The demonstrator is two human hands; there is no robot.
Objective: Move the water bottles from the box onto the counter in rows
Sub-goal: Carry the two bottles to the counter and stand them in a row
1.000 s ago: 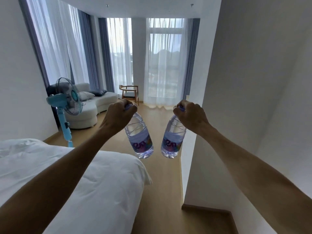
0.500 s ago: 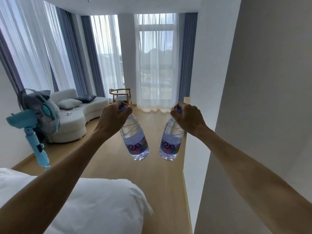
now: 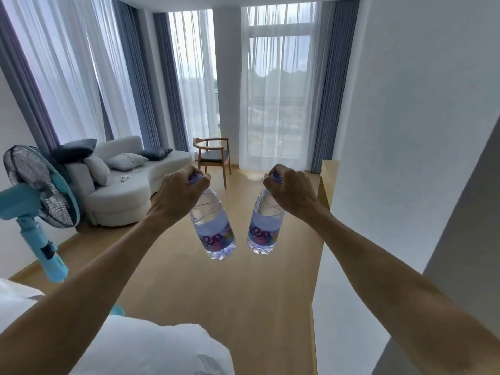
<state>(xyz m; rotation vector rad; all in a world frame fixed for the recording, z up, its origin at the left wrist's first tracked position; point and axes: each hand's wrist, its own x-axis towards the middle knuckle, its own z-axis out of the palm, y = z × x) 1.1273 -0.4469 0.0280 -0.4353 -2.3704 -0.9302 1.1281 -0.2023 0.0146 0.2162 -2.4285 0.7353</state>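
Fan (image 3: 38, 196): far left, beside the sofa (image 3: 127, 185).
Left hand (image 3: 177, 197): its grip is curled tight round the cap of the left bottle (image 3: 213, 228), which hangs in the air over the floor.
Right hand (image 3: 290, 192): grips the cap of the right bottle (image 3: 263, 228), just beside the other.
Box and table: not in sight.
How to do it well: hold the caps tight, keep the bottles from swinging or bumping, walk steady.

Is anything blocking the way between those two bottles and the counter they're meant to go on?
No counter is in view, so that cannot be judged. The left hand and right hand each grip a water bottle by the cap, hanging over bare wood floor.
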